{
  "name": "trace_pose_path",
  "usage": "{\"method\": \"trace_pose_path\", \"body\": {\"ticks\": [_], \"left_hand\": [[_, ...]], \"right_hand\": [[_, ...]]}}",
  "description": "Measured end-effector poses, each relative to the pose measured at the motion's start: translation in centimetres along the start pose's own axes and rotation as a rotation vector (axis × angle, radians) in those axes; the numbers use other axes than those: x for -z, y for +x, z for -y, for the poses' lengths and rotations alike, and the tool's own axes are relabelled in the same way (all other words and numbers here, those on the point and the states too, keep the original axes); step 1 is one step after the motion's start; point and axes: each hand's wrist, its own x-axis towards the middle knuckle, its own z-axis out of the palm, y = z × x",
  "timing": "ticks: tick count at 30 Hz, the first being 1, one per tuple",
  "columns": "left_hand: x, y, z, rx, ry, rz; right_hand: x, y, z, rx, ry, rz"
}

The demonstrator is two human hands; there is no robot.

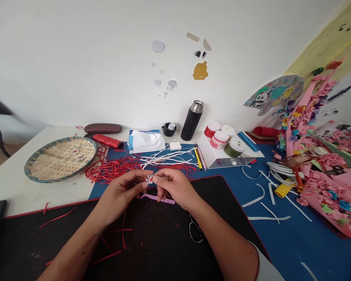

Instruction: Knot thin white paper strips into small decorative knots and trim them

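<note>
Above the black desk mat [152, 238]: two bare hands, one white cord knot [149, 179]. Left hand [119, 193]: thumb and forefinger closed on the knot's left side, remaining fingers held together behind. Right hand [175, 187]: fingertips [157, 180] pinching the knot's right side, remaining fingers curled under. Knot flower-shaped, held in the air between both hands; number of loops too small to count; long axis roughly upright, loops fanned upward. Just below the hands, one pink plastic strip [158, 198], lying left to right on the mat. Beyond the fingers, on the blue craft mat [283, 249]: one tangled heap of thin red cords [111, 170] and one loose bundle of white cords [166, 157], both near the hands but not touching. Farther left, one shallow woven bamboo tray [27, 168] containing small red-and-white scraps [77, 156]; behind it, one spool of red cord [108, 141]. At the back, one black vacuum flask [191, 124], upright, and four lidded craft jars [219, 138] on one clear acrylic stand [231, 162].
</note>
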Motion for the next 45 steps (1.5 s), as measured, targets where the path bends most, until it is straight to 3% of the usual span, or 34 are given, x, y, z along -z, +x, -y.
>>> {"method": "trace_pose_path", "body": {"ticks": [11, 16, 29, 40, 45], "left_hand": [[-0.4, 0.1, -0.8, -0.023, 0.039, -0.070], [-0.1, 0.2, -0.8, 0.053, 0.057, -0.117], [0.0, 0.5, 0.4, 0.149, -0.066, -0.076], [0.3, 0.5, 0.2, 0.175, -0.127, -0.018], [-0.1, 0.5, 0.3, 0.157, -0.100, -0.064]], "right_hand": [[-0.1, 0.0, -0.3, -0.029, -0.022, 0.060], [0.0, 0.1, -0.5, -0.011, -0.056, -0.008], [-0.4, -0.1, -0.6, 0.019, -0.205, -0.041], [-0.4, -0.3, -0.1, 0.018, -0.205, 0.003], [-0.4, -0.2, -0.3, 0.013, -0.179, -0.005]]}}
